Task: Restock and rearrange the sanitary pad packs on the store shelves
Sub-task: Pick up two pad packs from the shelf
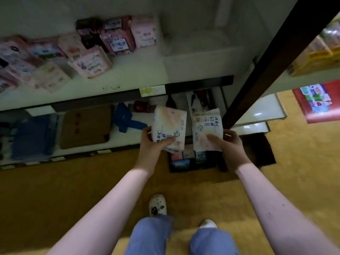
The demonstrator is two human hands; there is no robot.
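Pink sanitary pad packs (90,63) crowd the left part of the upper shelf (132,76). Some stand, some lie tilted, and one dark pack (87,32) sits among them at the back. On the lower shelf (117,141) a blue bundle (33,135), a flat brown cardboard piece (85,126) and a crumpled blue cloth (125,118) lie side by side.

Toward the middle, the left hand (152,146) grips a white and pale pink pack (170,124) printed "ABC". The thumb presses across its front face and the fingers curl round its left edge. Just beside it, with a narrow gap between, the right hand (230,146) clamps a second pack (206,129) of the same kind, thumb on the front and fingers wrapped behind the right edge. Both packs are held in the air in front of the lower shelf's edge, above a black tray (191,162) of small dark packets on the tan floor (73,190).

A dark post (276,57) rises to the right of the hands. Beyond it, yellow boxes (316,57) stand on a neighbouring shelf, and a red printed sheet (318,102) lies below them.
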